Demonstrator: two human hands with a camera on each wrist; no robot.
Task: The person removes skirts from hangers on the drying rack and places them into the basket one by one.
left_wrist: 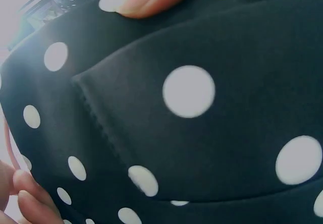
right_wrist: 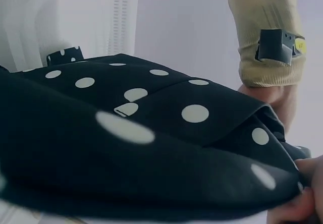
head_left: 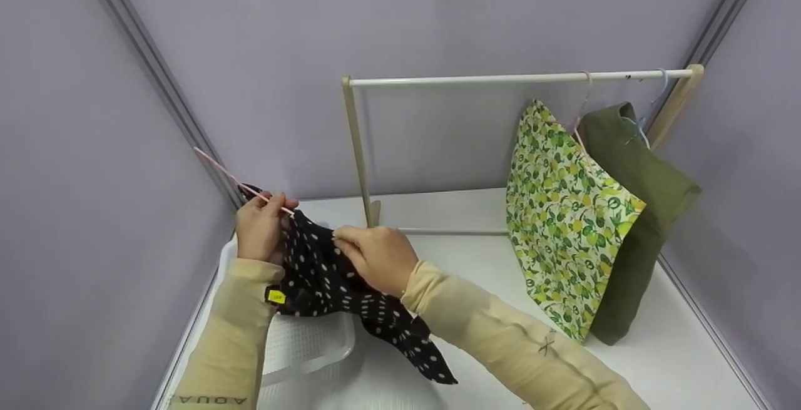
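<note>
My left hand [head_left: 260, 228] grips a thin pink clothes hanger [head_left: 216, 163], whose free end sticks up to the left. A black garment with white polka dots [head_left: 319, 266] hangs bunched from the hanger, partly behind the left hand. My right hand [head_left: 378, 256] pinches the garment's upper edge between thumb and fingers, to the right of the hanger. One long end of the cloth trails down below the right forearm. Close up in the left wrist view, the dotted cloth [left_wrist: 227, 113] shows a stitched, folded edge. The right wrist view has the cloth [right_wrist: 166, 158] spread across it.
A white plastic basket [head_left: 313, 360] stands below the garment at the left. Behind is a rack with a white rail [head_left: 450, 80] and wooden posts. At its right end hang a lemon-print cloth [head_left: 569, 228] and an olive-green garment [head_left: 651, 210]. Grey panels enclose the white table.
</note>
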